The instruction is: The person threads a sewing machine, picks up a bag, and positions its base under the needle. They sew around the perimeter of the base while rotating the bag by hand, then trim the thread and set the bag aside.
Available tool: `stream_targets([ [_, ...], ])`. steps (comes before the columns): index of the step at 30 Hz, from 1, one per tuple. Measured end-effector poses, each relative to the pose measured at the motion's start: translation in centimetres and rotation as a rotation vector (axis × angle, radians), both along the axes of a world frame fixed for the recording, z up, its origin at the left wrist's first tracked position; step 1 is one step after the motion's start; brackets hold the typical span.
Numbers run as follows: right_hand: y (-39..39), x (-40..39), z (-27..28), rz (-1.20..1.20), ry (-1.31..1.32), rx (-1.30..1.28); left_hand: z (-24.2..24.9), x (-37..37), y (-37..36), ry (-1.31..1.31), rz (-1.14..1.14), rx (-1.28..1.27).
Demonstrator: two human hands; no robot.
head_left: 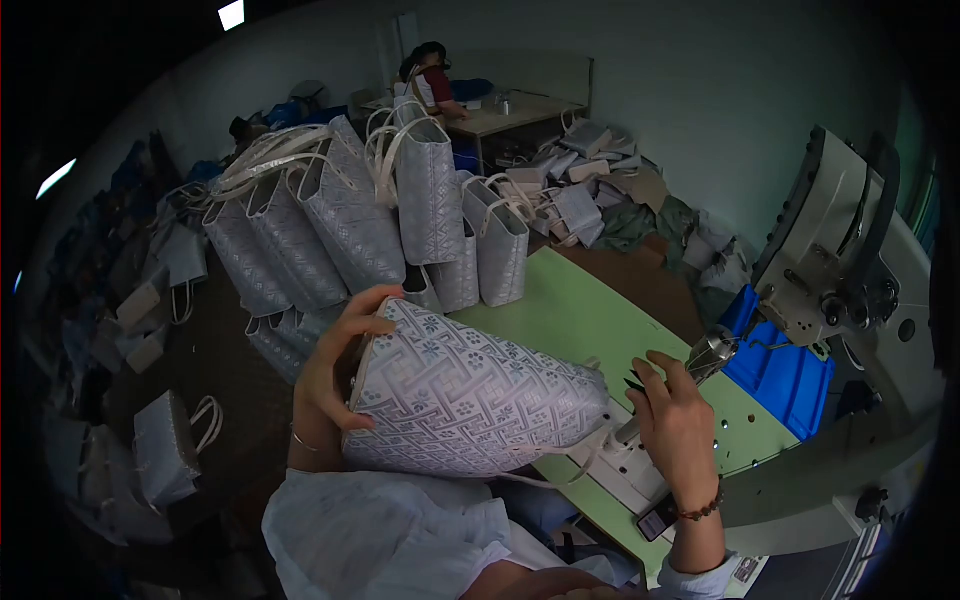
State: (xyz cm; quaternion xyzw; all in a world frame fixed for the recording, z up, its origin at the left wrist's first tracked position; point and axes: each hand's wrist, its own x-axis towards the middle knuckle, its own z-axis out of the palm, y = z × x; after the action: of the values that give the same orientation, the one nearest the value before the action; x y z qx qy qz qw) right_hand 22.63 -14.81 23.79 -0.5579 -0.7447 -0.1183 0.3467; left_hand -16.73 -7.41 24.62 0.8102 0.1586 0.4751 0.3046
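A patterned white-and-grey bag (pixel 470 395) lies on its side in front of me, its broad end toward the left. My left hand (pixel 345 360) grips that end, thumb and fingers spread around its edge. Near the bag's narrow end, beside the metal post of the machine (pixel 630 432), is my right hand (pixel 676 415). Its fingers are bent around a small dark pointed tool (pixel 634 384), which is mostly hidden. A pale strap (pixel 570 480) hangs below the bag.
Silvery bags (pixel 430 190) stand behind on the green table (pixel 580 305). A sewing machine (pixel 850 260) and a blue bin (pixel 780 370) are at the right. More bags (pixel 165 450) lie at the left. A person (pixel 433 88) sits at a far table (pixel 520 115).
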Motion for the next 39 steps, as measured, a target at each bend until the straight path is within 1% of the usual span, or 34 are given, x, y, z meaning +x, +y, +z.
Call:
stream_targets([
  [2,-1.2,2.5,-1.3,-0.072,-0.161,-0.152,0.7,0.4,1.2,-0.034,-0.010,-0.035],
  [3,-1.9,3.1,-1.6,-0.073,-0.164,-0.163,1.4,1.0,1.6,-0.014,-0.043,-0.014],
  [5,-3.3,3.9,-2.0,-0.257,-0.178,-0.214,2.5,2.0,2.1,0.006,-0.079,-0.011],
  [6,-3.8,4.3,-2.0,-0.262,-0.179,-0.228,3.0,2.5,2.4,0.063,-0.110,0.008],
  [7,-4.2,5.1,-2.1,-0.299,-0.052,-0.132,3.4,3.4,2.7,0.115,-0.143,0.030],
  [8,-4.7,6.0,-2.3,-0.343,0.076,-0.039,4.0,4.7,2.9,0.112,-0.158,0.016],
  [9,-5.1,7.1,-3.0,-0.330,0.216,-0.058,4.5,6.4,3.0,0.197,-0.190,0.092],
  [10,-5.2,7.4,-3.4,-0.255,0.303,-0.014,4.6,8.5,3.0,0.283,-0.239,0.154],
  [11,-5.3,7.7,-3.5,-0.198,0.399,0.023,4.5,11.1,2.8,0.294,-0.301,0.099],
  [13,-6.1,7.2,-3.4,-0.187,0.507,-0.179,2.9,16.6,1.7,0.588,-0.508,0.451],
  [14,-6.1,7.0,-4.5,-0.162,0.659,-0.248,0.4,19.1,0.9,0.598,-0.616,0.371],
  [16,-7.0,6.5,-7.7,-0.152,0.986,-0.390,-5.3,23.0,-1.7,0.651,-0.793,0.472],
  [17,-7.8,6.4,-9.1,-0.149,1.146,-0.450,-7.8,24.1,-2.5,0.745,-0.743,0.477],
  [18,-8.9,6.5,-10.8,-0.185,1.212,-0.481,-9.3,24.7,-3.2,0.741,-0.819,0.448],
  [19,-9.7,6.3,-12.4,-0.194,1.275,-0.501,-10.2,24.8,-3.5,0.773,-0.709,0.367],
  [20,-10.5,6.2,-13.4,-0.202,1.281,-0.506,-10.5,24.9,-3.3,0.811,-0.588,0.304],
  [21,-11.1,6.3,-14.0,-0.227,1.308,-0.495,-10.6,24.8,-3.4,0.820,-0.586,0.291],
  [23,-12.3,6.2,-14.6,-0.159,1.437,-0.541,-11.3,23.9,-4.4,0.826,-0.594,0.311],
  [24,-12.6,6.1,-14.6,-0.170,1.454,-0.550,-11.6,23.5,-4.7,0.819,-0.569,0.340],
  [26,-12.5,6.2,-14.1,-0.038,1.391,-0.641,-11.5,23.4,-4.7,0.833,-0.569,0.333],
  [29,-12.4,5.9,-13.6,0.004,1.373,-0.689,-11.5,23.3,-4.7,0.828,-0.556,0.334],
  [36,-11.6,6.2,-13.1,-0.039,1.308,-0.707,-11.7,23.5,-4.5,0.817,-0.560,0.347],
  [39,-11.1,6.4,-12.5,-0.048,1.262,-0.772,-11.5,23.5,-4.4,0.827,-0.572,0.332],
])
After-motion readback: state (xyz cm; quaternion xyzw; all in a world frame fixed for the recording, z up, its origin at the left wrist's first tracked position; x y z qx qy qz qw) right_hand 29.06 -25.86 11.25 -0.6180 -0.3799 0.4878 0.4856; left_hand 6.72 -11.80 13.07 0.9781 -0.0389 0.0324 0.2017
